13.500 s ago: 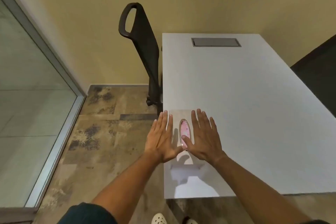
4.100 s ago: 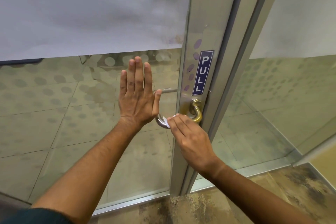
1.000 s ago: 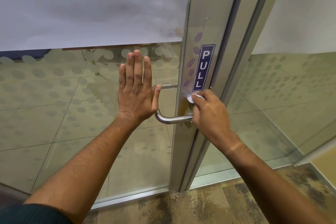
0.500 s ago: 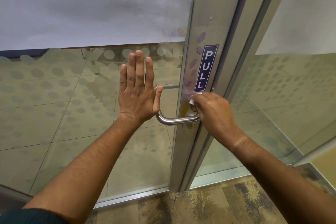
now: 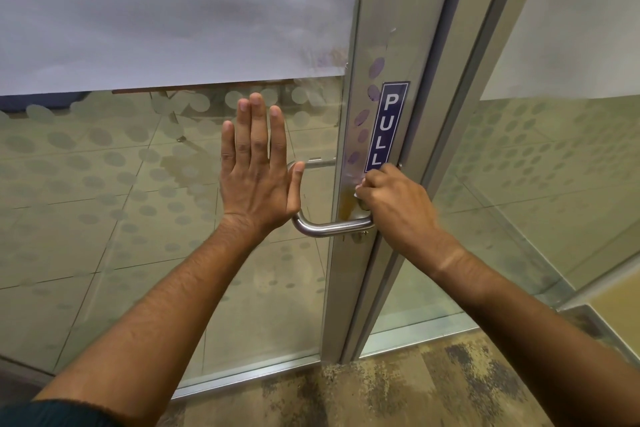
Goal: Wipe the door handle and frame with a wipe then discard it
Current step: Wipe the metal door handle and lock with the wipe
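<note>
right hand point(image 5: 398, 206) grip curled round white wipe point(image 5: 359, 188), pressing it on door frame point(image 5: 388, 28) above handle point(image 5: 329, 227), left hand point(image 5: 258, 177) flat on glass

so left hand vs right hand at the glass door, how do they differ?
The left hand lies flat, fingers straight and pointing up, on the dotted glass door panel; the right hand is curled. The left hand holds nothing; the right hand pinches a white wipe against the brushed aluminium door frame, under the blue PULL sticker. Both flank the steel tube door handle.

Bare forearms; dark teal sleeve point(image 5: 52, 412) at left
</note>
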Tool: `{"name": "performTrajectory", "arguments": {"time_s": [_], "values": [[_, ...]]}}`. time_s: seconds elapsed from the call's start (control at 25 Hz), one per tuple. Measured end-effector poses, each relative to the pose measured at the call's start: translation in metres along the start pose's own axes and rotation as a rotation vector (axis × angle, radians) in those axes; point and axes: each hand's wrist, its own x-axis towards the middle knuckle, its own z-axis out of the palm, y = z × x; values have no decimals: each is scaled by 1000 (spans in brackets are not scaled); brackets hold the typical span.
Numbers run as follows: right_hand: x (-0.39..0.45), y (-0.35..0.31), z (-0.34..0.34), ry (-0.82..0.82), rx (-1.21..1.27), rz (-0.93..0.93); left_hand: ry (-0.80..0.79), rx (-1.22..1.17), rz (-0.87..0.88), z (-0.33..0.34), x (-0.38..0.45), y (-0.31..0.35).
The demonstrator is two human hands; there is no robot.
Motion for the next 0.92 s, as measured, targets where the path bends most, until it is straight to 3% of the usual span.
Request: {"name": "performTrajectory", "arguments": {"time_s": [0.12, 0.36, 0.48, 0.64, 0.92], "values": [[1, 5, -1, 131, 157, 68, 1, -4, -7, 0, 0, 0], [-8, -5, 15, 407, 771, 594, -18, -11, -12, -1, -1, 1], [-8, -6, 21, 408, 994, 802, -16, -11, -15, -1, -1, 1], [-8, -5, 22, 337, 1538, 1153, -12, -11, -14, -1, -1, 1], [-9, -13, 24, 346, 1954, 1420, -1, -1, -4, 1, 0, 1]]}}
